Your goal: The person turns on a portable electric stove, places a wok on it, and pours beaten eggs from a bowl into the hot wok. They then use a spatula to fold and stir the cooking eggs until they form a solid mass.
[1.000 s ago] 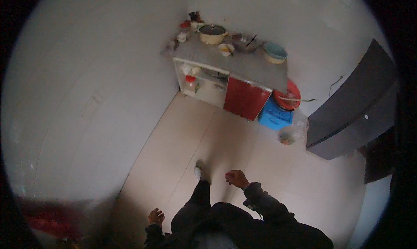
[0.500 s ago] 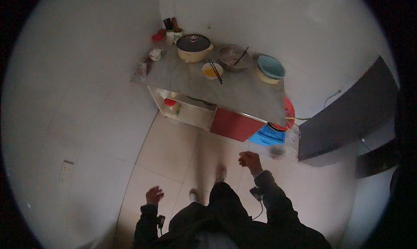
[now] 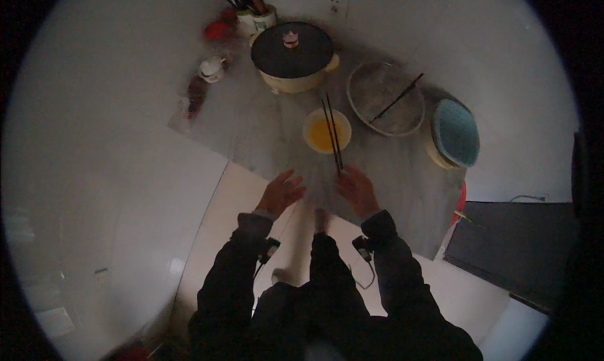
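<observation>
A white bowl (image 3: 309, 142) of yellow liquid, which looks like beaten egg, stands near the front of the grey counter. A pair of dark chopsticks (image 3: 330, 125) lies across it, handle ends toward me. My left hand (image 3: 281, 194) is over the counter's front edge, left of the bowl, fingers apart and holding nothing. Close to the chopsticks' near ends is my right hand (image 3: 358, 194), its fingers loosely stretched forward; whether a fingertip touches them I cannot tell.
A lidded cream electric pot (image 3: 296, 84) sits behind the bowl. To its right are a wide mixing bowl (image 3: 387, 130) with chopsticks in it and a blue-green basket (image 3: 456, 134). A utensil holder (image 3: 255, 22) and small white pot (image 3: 212, 69) stand at left. Walls border the counter (image 3: 402, 197).
I have come closer to the counter. Both hands have risen from beside my legs to its front edge, the right one reaching the chopsticks' ends.
</observation>
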### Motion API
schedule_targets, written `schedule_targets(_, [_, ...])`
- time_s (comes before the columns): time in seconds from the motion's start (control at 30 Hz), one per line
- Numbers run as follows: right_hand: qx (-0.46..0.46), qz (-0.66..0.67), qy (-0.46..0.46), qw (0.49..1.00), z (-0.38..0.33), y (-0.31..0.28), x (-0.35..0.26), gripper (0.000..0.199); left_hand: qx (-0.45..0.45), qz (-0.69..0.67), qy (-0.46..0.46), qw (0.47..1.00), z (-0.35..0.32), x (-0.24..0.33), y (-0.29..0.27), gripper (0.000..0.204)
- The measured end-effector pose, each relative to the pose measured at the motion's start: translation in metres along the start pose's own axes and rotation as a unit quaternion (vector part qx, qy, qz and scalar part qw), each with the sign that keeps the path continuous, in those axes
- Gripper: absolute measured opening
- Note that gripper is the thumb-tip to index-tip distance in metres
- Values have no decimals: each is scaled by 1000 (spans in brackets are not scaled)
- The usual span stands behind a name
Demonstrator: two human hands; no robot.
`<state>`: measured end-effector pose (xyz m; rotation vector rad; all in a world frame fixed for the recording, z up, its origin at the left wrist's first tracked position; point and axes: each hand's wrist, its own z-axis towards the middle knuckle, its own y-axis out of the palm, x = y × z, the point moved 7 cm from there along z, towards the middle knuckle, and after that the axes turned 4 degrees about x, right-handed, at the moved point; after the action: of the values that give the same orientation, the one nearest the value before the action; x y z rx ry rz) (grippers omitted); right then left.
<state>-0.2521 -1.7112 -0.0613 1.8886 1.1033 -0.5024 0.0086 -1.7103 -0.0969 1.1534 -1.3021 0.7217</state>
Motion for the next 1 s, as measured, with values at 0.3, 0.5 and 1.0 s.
schedule_targets(0.3, [29, -60, 73, 995, 46, 26, -11, 24, 93, -372, -214, 898, 127, 6, 35, 61])
schedule_targets(0.5, [37, -179, 45, 982, 33, 37, -29, 22, 162, -325, -269, 892, 130, -1, 19, 60])
schedule_targets(1.0, [-115, -311, -65, 941, -7, 131, -46, 22, 219, -404, -58, 886, -37, 96, -56, 77])
